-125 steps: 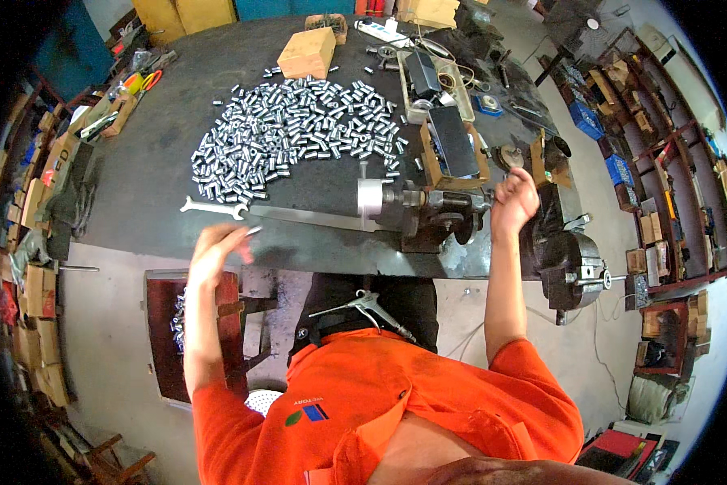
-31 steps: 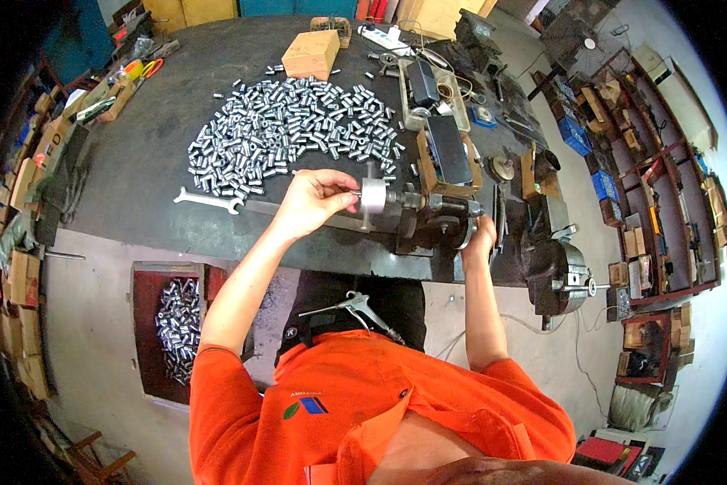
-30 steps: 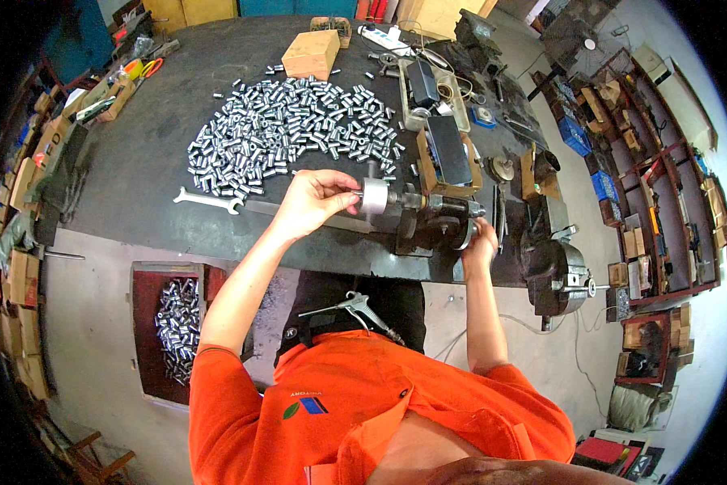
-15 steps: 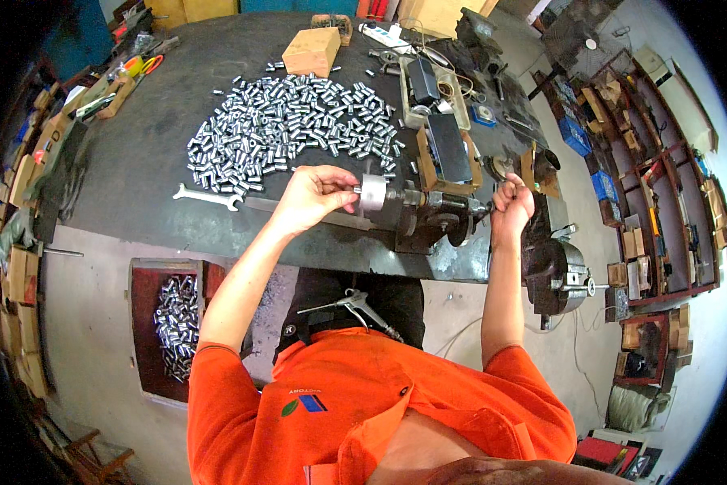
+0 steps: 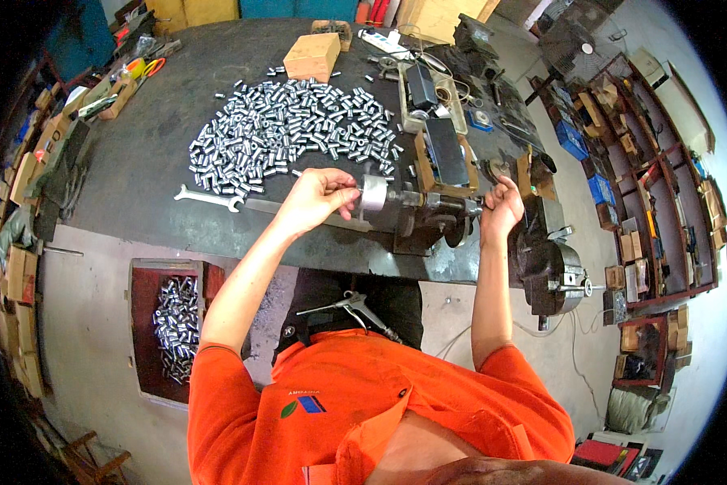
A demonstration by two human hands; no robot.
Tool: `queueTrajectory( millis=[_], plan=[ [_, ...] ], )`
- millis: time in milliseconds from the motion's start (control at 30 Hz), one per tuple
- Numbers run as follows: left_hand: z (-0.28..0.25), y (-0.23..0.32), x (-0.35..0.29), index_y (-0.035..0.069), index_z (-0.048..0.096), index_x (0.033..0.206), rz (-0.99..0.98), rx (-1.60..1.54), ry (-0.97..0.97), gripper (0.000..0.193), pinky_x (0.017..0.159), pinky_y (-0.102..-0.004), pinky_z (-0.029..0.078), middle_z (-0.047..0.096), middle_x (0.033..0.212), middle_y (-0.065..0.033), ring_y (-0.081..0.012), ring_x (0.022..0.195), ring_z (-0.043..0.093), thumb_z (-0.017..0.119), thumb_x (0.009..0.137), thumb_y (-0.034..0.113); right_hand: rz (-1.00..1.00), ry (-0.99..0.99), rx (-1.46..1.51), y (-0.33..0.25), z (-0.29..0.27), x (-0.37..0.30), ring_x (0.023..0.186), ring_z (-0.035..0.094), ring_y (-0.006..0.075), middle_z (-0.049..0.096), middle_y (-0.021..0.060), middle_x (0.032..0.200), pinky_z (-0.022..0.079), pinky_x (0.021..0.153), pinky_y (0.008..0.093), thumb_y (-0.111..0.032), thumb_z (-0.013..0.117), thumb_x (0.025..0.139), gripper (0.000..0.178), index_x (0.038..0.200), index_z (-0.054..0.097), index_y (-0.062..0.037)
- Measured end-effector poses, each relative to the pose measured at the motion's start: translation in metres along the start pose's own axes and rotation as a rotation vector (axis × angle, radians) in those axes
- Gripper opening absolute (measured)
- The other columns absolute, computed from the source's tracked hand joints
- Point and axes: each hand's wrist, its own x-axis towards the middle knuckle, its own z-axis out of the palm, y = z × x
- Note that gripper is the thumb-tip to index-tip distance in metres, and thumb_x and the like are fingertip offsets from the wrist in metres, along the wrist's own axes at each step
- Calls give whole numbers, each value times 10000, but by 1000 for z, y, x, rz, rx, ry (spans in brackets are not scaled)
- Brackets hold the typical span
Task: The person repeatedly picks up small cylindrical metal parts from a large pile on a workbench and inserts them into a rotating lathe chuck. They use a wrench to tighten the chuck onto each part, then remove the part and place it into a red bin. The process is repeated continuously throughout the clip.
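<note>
L hand [image 5: 313, 199] was curled, fingertips pinching sth small at the round steel chuck face [image 5: 373, 194] of the dark fixture [image 5: 428, 218] near workbench [image 5: 137, 186] front edge. R hand [image 5: 501, 208] gripped fixture's rear end. Shiny metal sleeves [image 5: 291, 133] heaped mid-bench; flat wrench [image 5: 208, 196] just L of L hand.

Shiny metal sleeves [image 5: 291, 133] on matt dark bench [image 5: 137, 162].

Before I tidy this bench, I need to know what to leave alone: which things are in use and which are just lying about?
In use:
left hand at the round metal chuck
right hand on the small bench machine
pile of metal sleeves

Lying about:
spanner
wooden block
air gun
</note>
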Motion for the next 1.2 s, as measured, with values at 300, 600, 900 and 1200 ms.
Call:
queueTrajectory(
  millis=[300, 600, 900, 1200],
  plan=[
    [-3, 8, -2, -59, 544, 744, -93, 43, -80, 251, 461, -238, 439, 538, 596, -62, -118, 501, 525, 488, 852, 161, 43, -181, 92, -20, -60, -61, 425, 237, 57, 348, -10, 550, 169, 374, 208, -211, 501, 786, 243, 856, 507, 21],
    [-8, 6, 2, -31, 549, 722, -89, -1, -98, 303, 475, -251, 430, 542, 567, -65, -136, 476, 530, 517, 834, 248, 106, 119, -466, 65, -61, -4, 516, 429, 80, 513, 19, 644, 345, 436, 217, -121, 469, 805, 178, 777, 599, -3],
    [-16, 7, 1, -53, 567, 774, -125, -71, -91, 231, 487, -255, 452, 554, 605, -81, -140, 511, 535, 561, 799, 177, -68, -95, 90, -14, -8, -9, 464, 298, 57, 391, -2, 556, 226, 396, 200, -81, 430, 802, 163, 825, 530, 47],
    [-19, 10, -4, -52, 562, 774, -154, -84, -47, 240, 500, -262, 448, 557, 610, -85, -156, 513, 540, 570, 792, 187, 224, 62, -17, 10, -82, -66, 445, 266, 67, 362, -5, 546, 204, 378, 208, -152, 439, 757, 242, 859, 517, 53]
  ],
)
